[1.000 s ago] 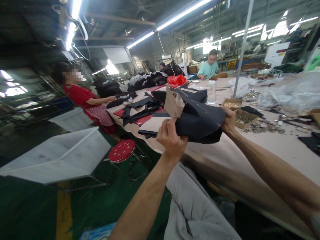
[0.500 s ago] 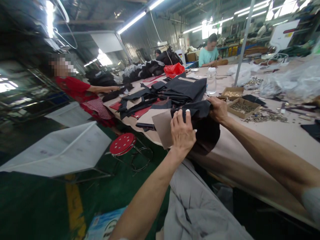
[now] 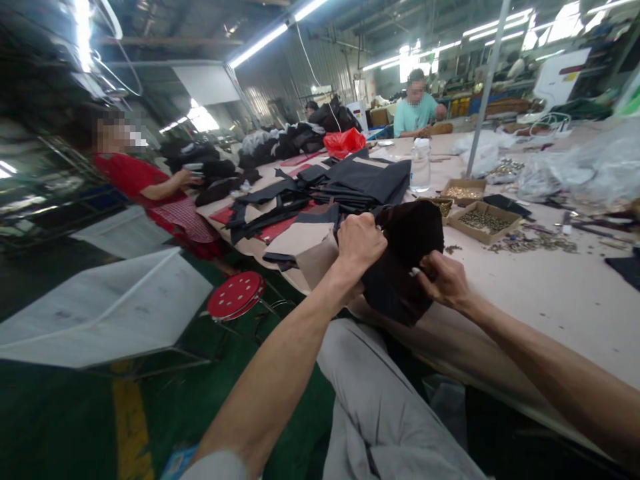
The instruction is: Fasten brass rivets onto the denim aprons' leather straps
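A dark leather-like piece (image 3: 400,273) with a fuzzy brown-black inner face hangs over the table's near edge, above my lap. My left hand (image 3: 361,241) is closed on its upper left part, knuckles up. With bent, pinched fingers, my right hand (image 3: 445,279) grips the lower right side of the same piece. Something white shows at the right fingertips, too small to make out. Beside my left wrist a beige panel (image 3: 320,259) slants down. Behind it lies a pile of black cut pieces (image 3: 367,180).
Cardboard boxes of small metal parts (image 3: 484,221) stand right of the pile, near a clear bottle (image 3: 420,167) and a metal pole (image 3: 487,90). At left are a red stool (image 3: 236,295) and a white bin (image 3: 105,310). Co-workers in red (image 3: 133,177) and turquoise (image 3: 415,117) work at the table.
The dark piece has been turned so its fuzzy inner face shows. My right hand moved down its right side; my left hand went from spread fingers to a closed grip.
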Tool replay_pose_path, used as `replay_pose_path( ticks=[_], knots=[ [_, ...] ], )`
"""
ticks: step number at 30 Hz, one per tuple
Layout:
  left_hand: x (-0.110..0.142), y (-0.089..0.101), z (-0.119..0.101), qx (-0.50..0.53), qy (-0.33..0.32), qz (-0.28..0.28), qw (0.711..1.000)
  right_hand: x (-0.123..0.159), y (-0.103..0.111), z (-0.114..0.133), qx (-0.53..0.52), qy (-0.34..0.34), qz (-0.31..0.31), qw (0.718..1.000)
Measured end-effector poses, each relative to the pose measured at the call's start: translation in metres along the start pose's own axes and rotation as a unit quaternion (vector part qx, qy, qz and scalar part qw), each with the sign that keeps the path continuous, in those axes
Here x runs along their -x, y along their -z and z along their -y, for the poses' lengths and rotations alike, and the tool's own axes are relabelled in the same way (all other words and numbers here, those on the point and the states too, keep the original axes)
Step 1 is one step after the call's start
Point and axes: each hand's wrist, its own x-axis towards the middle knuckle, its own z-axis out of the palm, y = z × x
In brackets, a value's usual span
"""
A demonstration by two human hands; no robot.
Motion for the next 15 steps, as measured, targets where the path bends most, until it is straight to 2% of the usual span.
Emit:
replay_pose_path(
  ticks=[2, 5, 8, 11, 13, 14, 15],
  knots=[
    [-0.004, 0.004, -0.003, 0.010, 0.002, -0.006, 1.000, -0.003, -0.008, -0.012, -0.023, -0.008, 0.088, 0.996],
    [-0.007, 0.010, -0.004, 0.027, 0.003, -0.004, 1.000, -0.016, -0.018, -0.040, -0.029, -0.015, 0.169, 0.985],
    [-0.005, 0.009, -0.001, 0.022, 0.014, -0.004, 1.000, -0.019, -0.028, -0.065, -0.052, 0.005, 0.215, 0.975],
    [0.001, 0.001, 0.002, 0.011, 0.006, -0.072, 0.997, -0.013, -0.035, -0.075, -0.077, 0.012, 0.217, 0.973],
    [0.004, -0.005, 0.004, 0.028, -0.062, -0.133, 0.989, -0.009, -0.036, -0.076, -0.086, 0.008, 0.214, 0.973],
    [0.004, -0.009, 0.005, 0.041, -0.125, -0.143, 0.981, -0.007, -0.035, -0.076, -0.087, 0.006, 0.214, 0.973],
    [0.004, -0.013, 0.006, 0.053, -0.203, -0.131, 0.969, -0.005, -0.035, -0.076, -0.086, 0.007, 0.216, 0.973]
  ],
)
